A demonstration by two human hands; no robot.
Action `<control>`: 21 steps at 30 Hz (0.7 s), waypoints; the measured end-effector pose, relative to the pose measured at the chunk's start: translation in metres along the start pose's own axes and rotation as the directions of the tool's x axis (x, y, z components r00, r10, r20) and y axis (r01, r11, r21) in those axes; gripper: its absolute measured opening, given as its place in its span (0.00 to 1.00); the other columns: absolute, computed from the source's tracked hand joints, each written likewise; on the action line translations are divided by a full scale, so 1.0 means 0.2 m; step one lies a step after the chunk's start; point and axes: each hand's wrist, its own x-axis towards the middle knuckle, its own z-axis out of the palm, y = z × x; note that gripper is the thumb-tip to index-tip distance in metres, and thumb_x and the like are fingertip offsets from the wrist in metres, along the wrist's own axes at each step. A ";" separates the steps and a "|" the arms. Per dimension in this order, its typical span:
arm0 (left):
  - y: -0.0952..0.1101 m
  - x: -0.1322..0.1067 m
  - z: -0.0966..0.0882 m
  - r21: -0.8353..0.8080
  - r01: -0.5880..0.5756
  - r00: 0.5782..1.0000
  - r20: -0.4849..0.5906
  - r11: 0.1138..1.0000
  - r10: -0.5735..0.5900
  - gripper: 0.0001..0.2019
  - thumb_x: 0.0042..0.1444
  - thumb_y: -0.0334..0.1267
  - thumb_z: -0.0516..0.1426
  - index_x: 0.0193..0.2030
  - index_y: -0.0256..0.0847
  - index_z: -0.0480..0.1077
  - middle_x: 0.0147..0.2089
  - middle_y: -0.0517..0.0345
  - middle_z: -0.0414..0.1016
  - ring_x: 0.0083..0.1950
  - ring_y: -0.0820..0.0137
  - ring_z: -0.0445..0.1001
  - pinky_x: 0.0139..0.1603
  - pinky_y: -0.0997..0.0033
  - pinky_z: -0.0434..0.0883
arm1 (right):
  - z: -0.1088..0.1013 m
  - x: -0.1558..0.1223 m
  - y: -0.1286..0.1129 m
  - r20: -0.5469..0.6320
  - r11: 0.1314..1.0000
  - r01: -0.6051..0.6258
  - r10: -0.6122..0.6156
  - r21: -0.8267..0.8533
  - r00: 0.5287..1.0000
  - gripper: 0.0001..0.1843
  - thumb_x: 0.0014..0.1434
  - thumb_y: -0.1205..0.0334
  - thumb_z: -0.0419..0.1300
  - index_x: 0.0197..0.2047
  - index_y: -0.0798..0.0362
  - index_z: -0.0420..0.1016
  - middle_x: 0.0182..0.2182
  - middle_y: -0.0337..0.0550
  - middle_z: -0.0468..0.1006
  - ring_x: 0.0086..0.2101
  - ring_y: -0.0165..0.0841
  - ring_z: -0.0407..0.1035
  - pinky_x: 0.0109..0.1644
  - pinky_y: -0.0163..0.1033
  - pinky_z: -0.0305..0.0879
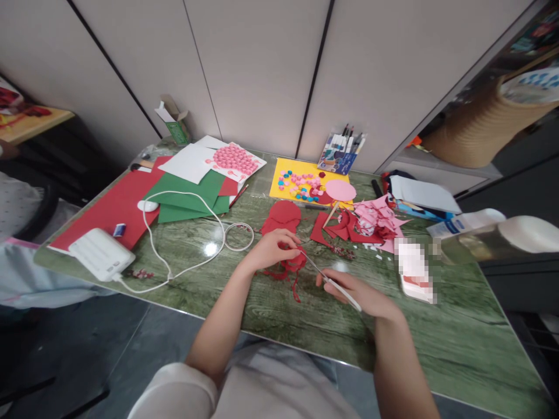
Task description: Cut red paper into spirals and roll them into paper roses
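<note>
My right hand (356,289) is closed round the white handles of a pair of scissors (339,290). Their thin blades point up and left, reaching the fingertips of my left hand (273,250). That left hand is in a pinch, apparently on a small piece of red paper (299,256), mostly hidden by the fingers. Curled red paper strips (297,289) lie on the table under and in front of it. Just beyond the left hand are red paper circles (282,216), overlapping one another.
Red offcuts (334,227) and crumpled pink paper (379,218) lie right of centre. Behind sits yellow paper (282,169) with small coloured balls. A white cable (192,266) loops from a power bank (101,254) at left. Bottles (515,238) stand at right.
</note>
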 end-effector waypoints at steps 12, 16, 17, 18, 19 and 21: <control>0.00 0.00 -0.01 0.014 -0.004 0.999 -0.042 1.000 0.004 0.07 0.51 0.38 0.57 0.27 0.40 0.74 0.42 0.53 0.75 0.47 0.67 0.71 0.52 0.66 0.63 | 0.01 0.00 0.01 -0.018 0.999 -0.018 0.019 0.050 1.000 0.16 0.61 0.48 0.49 0.40 0.51 0.67 0.24 0.35 0.60 0.22 0.26 0.51 0.23 0.31 0.50; -0.01 0.00 -0.01 0.021 -0.003 0.999 -0.042 1.000 0.003 0.07 0.51 0.38 0.58 0.27 0.40 0.75 0.42 0.53 0.75 0.48 0.67 0.71 0.53 0.66 0.63 | 0.01 0.00 0.01 -0.009 0.998 -0.007 0.008 0.065 1.000 0.15 0.61 0.49 0.49 0.40 0.51 0.67 0.24 0.35 0.59 0.23 0.26 0.52 0.22 0.30 0.50; -0.01 0.00 -0.01 0.022 -0.001 0.999 -0.042 1.000 0.002 0.07 0.51 0.38 0.58 0.27 0.41 0.75 0.42 0.53 0.75 0.48 0.67 0.71 0.53 0.66 0.63 | 0.01 0.00 0.01 -0.009 0.998 -0.009 0.010 0.067 1.000 0.15 0.61 0.49 0.49 0.40 0.51 0.67 0.24 0.35 0.59 0.23 0.26 0.51 0.22 0.30 0.50; -0.01 0.00 -0.01 0.022 -0.001 0.999 -0.043 1.000 0.002 0.07 0.51 0.38 0.58 0.26 0.40 0.75 0.42 0.53 0.75 0.47 0.67 0.71 0.53 0.65 0.63 | 0.01 0.00 0.01 -0.007 0.998 -0.014 0.015 0.069 1.000 0.15 0.61 0.49 0.49 0.39 0.51 0.67 0.24 0.35 0.59 0.23 0.26 0.51 0.22 0.30 0.50; 0.00 0.00 -0.01 0.021 -0.002 0.999 -0.044 1.000 0.003 0.07 0.51 0.38 0.58 0.26 0.40 0.75 0.42 0.53 0.75 0.47 0.67 0.71 0.53 0.65 0.63 | 0.01 0.00 0.02 -0.006 0.997 -0.020 0.021 0.074 1.000 0.15 0.61 0.49 0.50 0.39 0.51 0.67 0.24 0.35 0.59 0.23 0.26 0.51 0.22 0.30 0.49; 0.00 0.01 -0.01 0.013 -0.003 0.998 -0.055 1.000 0.003 0.07 0.51 0.38 0.58 0.26 0.40 0.74 0.42 0.53 0.75 0.46 0.67 0.71 0.52 0.65 0.63 | 0.01 0.01 0.02 -0.009 0.995 -0.029 0.030 0.096 1.000 0.15 0.61 0.48 0.50 0.39 0.51 0.66 0.24 0.34 0.58 0.23 0.26 0.50 0.22 0.30 0.48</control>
